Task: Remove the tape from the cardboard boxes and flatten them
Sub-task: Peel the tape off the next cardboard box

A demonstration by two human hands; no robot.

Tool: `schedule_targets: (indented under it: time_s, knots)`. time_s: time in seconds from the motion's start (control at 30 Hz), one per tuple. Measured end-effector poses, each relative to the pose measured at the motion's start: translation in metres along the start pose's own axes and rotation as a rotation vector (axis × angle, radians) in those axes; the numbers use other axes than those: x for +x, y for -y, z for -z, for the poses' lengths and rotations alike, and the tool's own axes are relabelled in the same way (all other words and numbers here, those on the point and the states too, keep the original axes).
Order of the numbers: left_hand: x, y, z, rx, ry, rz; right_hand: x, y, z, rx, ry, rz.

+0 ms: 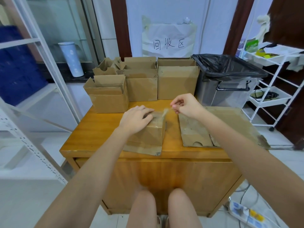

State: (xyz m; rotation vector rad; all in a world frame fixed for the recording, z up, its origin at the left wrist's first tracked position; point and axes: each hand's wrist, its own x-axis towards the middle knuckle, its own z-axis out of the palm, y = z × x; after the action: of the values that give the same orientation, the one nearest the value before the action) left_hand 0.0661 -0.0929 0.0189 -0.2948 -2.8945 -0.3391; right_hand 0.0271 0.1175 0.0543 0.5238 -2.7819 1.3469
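A small cardboard box [151, 134] stands on the wooden table [98, 129] in front of me, its lower flap lying flat toward the table's front edge. My left hand [136, 117] rests on the box's top with the fingers spread over it. My right hand [185, 105] is raised just right of the box and pinches the end of a clear tape strip [165, 111], which runs down to the box's top right edge. Flattened cardboard [213, 127] lies on the table's right side.
Three open cardboard boxes [108, 96] [141, 79] [176, 79] stand along the table's back. A bin with a black liner [228, 79] is behind on the right, beside a white rack [279, 76]. A power strip [246, 213] lies on the floor.
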Motion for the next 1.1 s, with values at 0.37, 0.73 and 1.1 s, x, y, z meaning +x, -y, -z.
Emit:
schedule_targets:
  time_s: [0.37,0.73,1.1]
  knots:
    - [0.005,-0.007,-0.005,0.046,-0.043,0.033,-0.015,-0.006,-0.004,-0.15,-0.08,0.075]
    - [0.005,-0.009,-0.005,0.069,-0.056,0.019,-0.013,-0.003,-0.033,-0.081,0.013,0.168]
    - [0.004,-0.009,-0.005,0.063,-0.058,0.012,-0.01,0.003,-0.037,-0.113,0.085,0.313]
